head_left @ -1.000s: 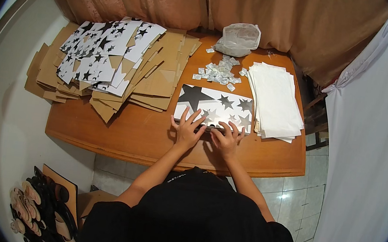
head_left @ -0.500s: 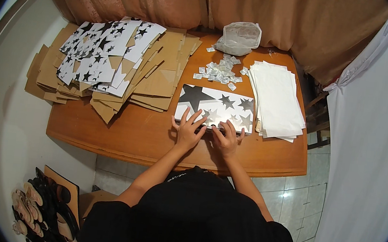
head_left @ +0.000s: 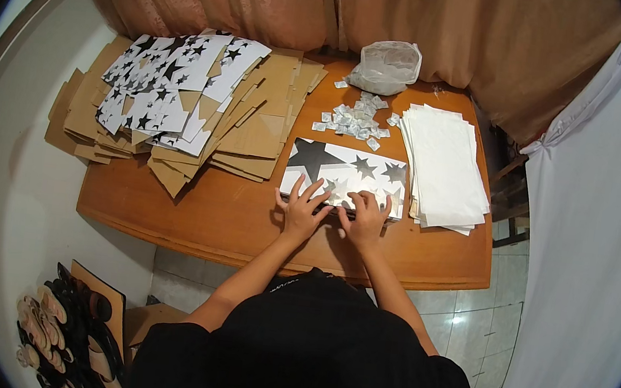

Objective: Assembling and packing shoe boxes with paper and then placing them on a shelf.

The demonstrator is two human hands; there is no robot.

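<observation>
A white box with black and grey stars lies at the front middle of the wooden table, its lid down. My left hand rests on its near left part, fingers spread over the top and the near edge. On the near right part lies my right hand, with its fingertips on the top and its thumb down by the near edge. Both hands are open and touch the box without gripping it. The palms hide part of the near side.
Flat brown cardboard pieces lie left, topped by star-printed sheets. Behind the box are small clear sachets and a translucent plastic bag. White paper sheets are stacked right. Shoes stand on the floor, lower left.
My right hand has shifted a little to the right and its fingers now reach further onto the box top. The left hand stays nearly where it was. The whole view has tilted slightly.
</observation>
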